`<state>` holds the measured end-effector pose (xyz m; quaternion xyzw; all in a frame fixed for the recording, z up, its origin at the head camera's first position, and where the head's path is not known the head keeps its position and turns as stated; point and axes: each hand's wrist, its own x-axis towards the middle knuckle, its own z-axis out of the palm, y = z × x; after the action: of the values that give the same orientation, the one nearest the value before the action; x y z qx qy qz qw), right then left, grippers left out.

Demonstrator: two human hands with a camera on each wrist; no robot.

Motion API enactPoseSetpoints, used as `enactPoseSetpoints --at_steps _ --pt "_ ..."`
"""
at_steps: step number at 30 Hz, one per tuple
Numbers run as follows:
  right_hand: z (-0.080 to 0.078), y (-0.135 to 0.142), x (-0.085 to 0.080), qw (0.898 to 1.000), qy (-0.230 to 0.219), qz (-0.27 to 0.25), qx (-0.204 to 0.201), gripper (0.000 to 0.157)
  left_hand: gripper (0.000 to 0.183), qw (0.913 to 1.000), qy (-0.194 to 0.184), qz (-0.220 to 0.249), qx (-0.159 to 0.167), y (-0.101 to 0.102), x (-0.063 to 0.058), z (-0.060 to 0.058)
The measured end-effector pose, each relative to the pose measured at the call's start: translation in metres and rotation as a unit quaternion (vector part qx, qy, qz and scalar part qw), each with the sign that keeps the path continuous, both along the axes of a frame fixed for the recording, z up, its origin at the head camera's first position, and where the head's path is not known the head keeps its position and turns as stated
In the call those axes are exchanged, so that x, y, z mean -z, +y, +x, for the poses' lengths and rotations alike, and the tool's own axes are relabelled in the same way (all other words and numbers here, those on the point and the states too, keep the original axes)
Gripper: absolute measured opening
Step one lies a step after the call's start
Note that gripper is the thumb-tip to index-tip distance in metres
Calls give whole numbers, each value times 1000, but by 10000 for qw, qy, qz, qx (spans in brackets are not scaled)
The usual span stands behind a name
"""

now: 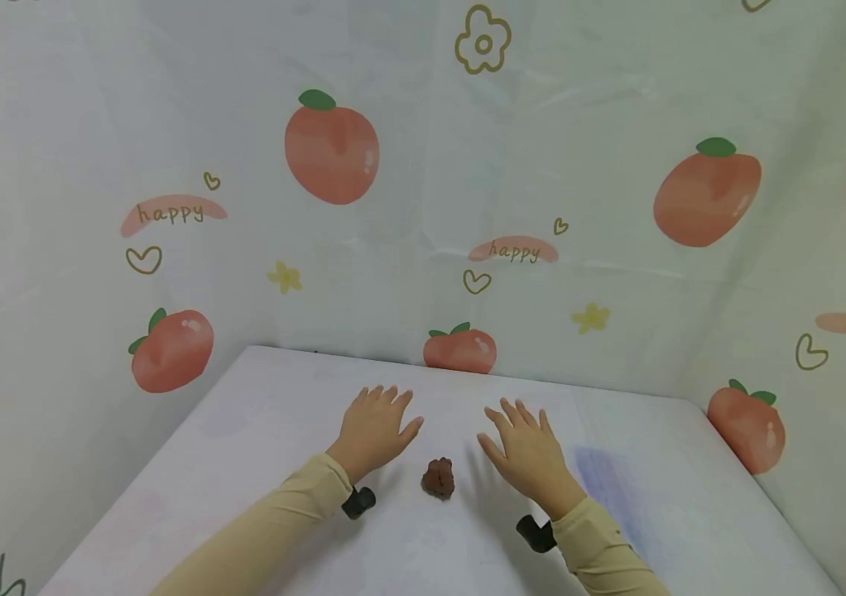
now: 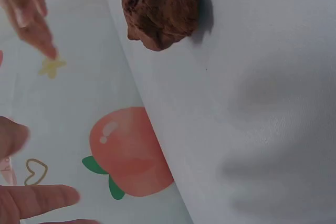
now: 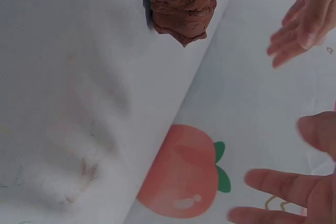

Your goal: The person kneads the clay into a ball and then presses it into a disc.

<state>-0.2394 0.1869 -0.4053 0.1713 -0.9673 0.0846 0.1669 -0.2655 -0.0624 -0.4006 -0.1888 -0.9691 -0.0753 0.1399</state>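
Observation:
A lumpy piece of brown modelling clay lies on the white table, between the two forearms. Its creased, uneven surface shows close up in the left wrist view, where the clay casts a small shadow, and in the right wrist view as well. My left hand hovers over the table to the left of the clay, fingers spread and holding nothing. On the other side, my right hand is raised above the table with its fingers apart, also without anything in it. Both palms face down, their shadows falling on the tabletop.
The white table bears a faint blue-purple smudge on the right. Behind it and at the sides hangs a pale curtain printed with red fruit, hearts and flowers. Small dark cameras sit under the wrists.

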Motion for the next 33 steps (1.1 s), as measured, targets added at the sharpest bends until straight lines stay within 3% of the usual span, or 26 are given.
enactPoseSetpoints --at_steps 5,10,19,25,29,33 --pt "2 -1 3 10000 0 -21 32 28 36 9995 -224 205 -88 1 0 2" --pt "3 -2 4 9995 -186 -236 92 17 31 9988 -352 327 -109 1 1 3" --pt "2 0 5 9988 -284 -392 102 12 30 9972 -547 513 -25 1 4 2" --pt "0 1 7 9979 -416 -464 175 14 31 9921 -831 922 196 4 6 -1" --pt "-1 1 8 9976 -464 -490 175 15 33 9768 -1355 1562 562 8 9 -1" --pt "-2 1 10 9976 -482 -468 180 16 36 9468 -2044 2289 968 14 14 -1"
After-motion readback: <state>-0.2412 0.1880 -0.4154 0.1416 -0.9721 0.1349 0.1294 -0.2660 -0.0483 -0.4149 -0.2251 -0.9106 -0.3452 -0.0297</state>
